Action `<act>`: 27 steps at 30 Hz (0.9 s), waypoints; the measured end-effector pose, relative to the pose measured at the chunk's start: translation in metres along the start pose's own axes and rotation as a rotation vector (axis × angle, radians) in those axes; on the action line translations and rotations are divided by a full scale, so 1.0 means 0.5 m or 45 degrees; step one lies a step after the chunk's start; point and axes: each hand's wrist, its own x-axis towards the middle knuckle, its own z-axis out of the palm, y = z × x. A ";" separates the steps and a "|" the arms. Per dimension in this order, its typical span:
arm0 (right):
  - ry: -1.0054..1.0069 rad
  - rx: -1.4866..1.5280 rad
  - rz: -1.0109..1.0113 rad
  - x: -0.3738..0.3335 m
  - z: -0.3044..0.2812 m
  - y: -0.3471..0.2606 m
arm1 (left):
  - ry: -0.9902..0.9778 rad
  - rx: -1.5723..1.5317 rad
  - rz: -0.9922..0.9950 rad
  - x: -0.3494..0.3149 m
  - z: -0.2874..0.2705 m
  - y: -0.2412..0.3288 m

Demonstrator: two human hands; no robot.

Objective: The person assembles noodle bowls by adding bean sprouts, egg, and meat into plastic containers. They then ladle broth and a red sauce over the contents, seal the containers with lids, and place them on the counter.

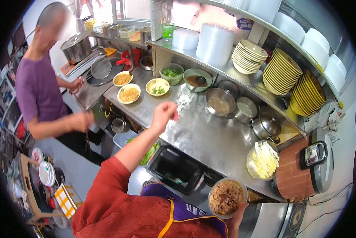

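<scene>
My left hand [165, 116] is raised over the steel counter with its fingers curled closed. What they hold, if anything, is hidden. Beneath and beyond it, white powder [184, 99] lies scattered on the metal. The closest dishes to that hand are a yellow-rimmed bowl [157, 87] with chopped greens and another bowl [129, 94] with noodles. Low in front of my body, my right hand [237, 220] grips a round clear tub [227, 198] by its side. Brownish chopped meat fills the tub.
A steel counter [194, 131] carries pots [220, 102], a bowl of pale yellow strips [262, 160] and a brown rice cooker [301, 164]. Stacked bowls [283, 71] sit on a shelf above. Below stands a black bin [176, 168]. Another person [43, 87] works at the left.
</scene>
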 end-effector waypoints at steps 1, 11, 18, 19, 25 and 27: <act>0.012 0.002 -0.041 0.009 0.026 0.011 | 0.054 0.011 0.142 0.084 -0.010 0.026; 0.325 0.047 -0.115 0.057 0.294 0.056 | -0.111 1.995 1.123 0.740 -0.074 0.263; 0.459 0.045 -0.119 0.059 0.359 0.071 | -0.286 2.143 0.834 0.792 -0.035 0.329; 0.446 0.062 -0.133 0.056 0.361 0.072 | -0.288 2.149 0.794 0.793 -0.029 0.338; 0.510 0.081 -0.181 0.028 0.352 0.089 | -0.152 2.140 1.125 0.793 -0.022 0.359; 0.593 0.056 -0.187 0.016 0.350 0.090 | -0.099 2.154 1.164 0.804 -0.025 0.359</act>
